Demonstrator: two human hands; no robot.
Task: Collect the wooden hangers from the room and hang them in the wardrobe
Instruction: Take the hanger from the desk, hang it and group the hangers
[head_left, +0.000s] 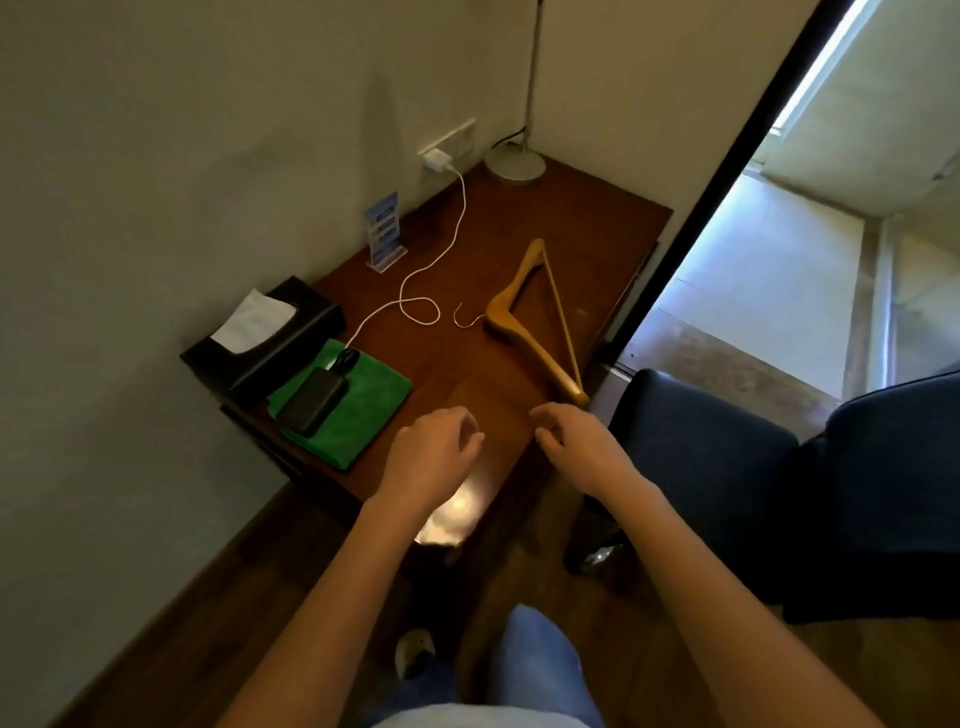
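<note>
A light wooden hanger (511, 306) with a metal hook lies flat on the dark wooden desk (587, 223), its hook pointing left and one end reaching the desk's near right edge. My left hand (431, 457) hovers over the desk's near part, fingers loosely curled, holding nothing. My right hand (576, 441) is just short of the hanger's near end, fingers apart and empty. No wardrobe is in view.
On the desk's left side sit a black tissue box (265, 338), a green cloth (358, 410) with a dark power bank (314, 400), a white charging cable (441, 249), a blue card stand (383, 231) and a lamp base (514, 161). A dark blue chair (753, 483) stands right.
</note>
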